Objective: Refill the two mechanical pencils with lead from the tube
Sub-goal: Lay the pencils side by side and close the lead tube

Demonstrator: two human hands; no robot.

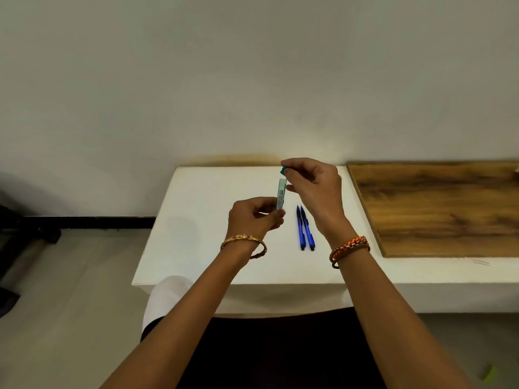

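Note:
My left hand (254, 217) pinches the lower end of a slim clear lead tube (281, 193) with a green label, held upright above the white table (196, 234). Just above the tube's open top, my right hand (311, 186) pinches the small green cap (284, 169), which is off the tube. Two blue mechanical pencils (304, 228) lie side by side on the table between my wrists, tips pointing away from me. No lead is visible outside the tube.
A wooden board (438, 209) lies on the table's right part, against the wall. The table's front edge runs near my lap. Dark objects sit on the floor at far left (25, 228).

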